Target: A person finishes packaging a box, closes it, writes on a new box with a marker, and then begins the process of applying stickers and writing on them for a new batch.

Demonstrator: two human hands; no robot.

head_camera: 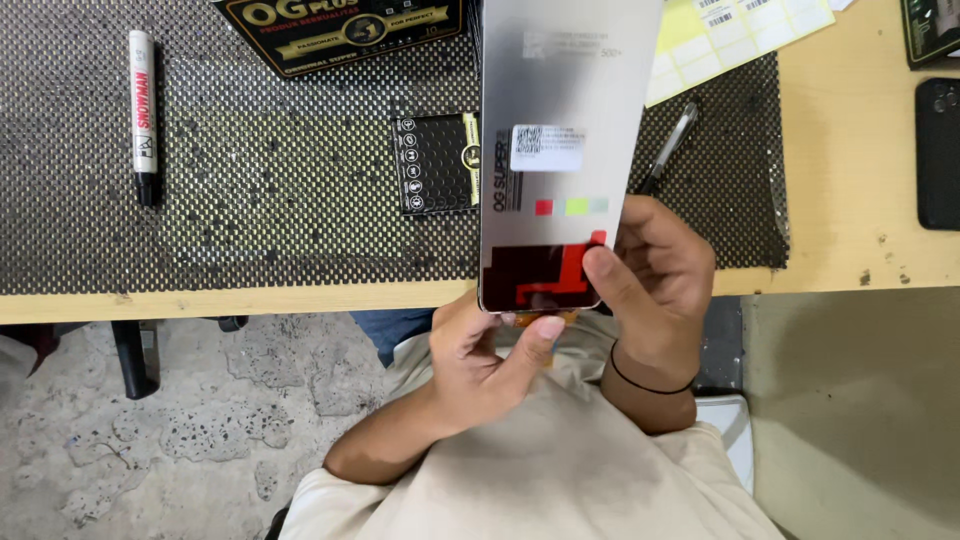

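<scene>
Both hands are holding a flat silvery phone display panel [562, 150] upright over the near edge of the wooden table [850, 180], so that its long body is reaching away toward the far side of the scene. The left hand [480, 355] is closing around the panel's near end from below, its thumb lying across the bottom edge just under a dark patch with red blocks. The right hand [655, 275] is gripping the near right corner, its thumb pressing on the face of the panel beside the red blocks and its fingers wrapping behind; a thin black band is circling that wrist. A white label and small red and green squares are showing on the panel's face. Under the panel, a black perforated mat [260, 180] is covering most of the table. A white marker with a black cap [143, 115] is lying on the mat at the far left, well apart from the hands. A small black packet [432, 163] is resting on the mat just left of the panel, and a black box with gold lettering [340, 30] is sitting at the far edge. A pen [668, 150] is lying just right of the panel, near a sheet of pale yellow stickers [730, 35]. A black phone [938, 150] is lying at the far right on bare wood.
</scene>
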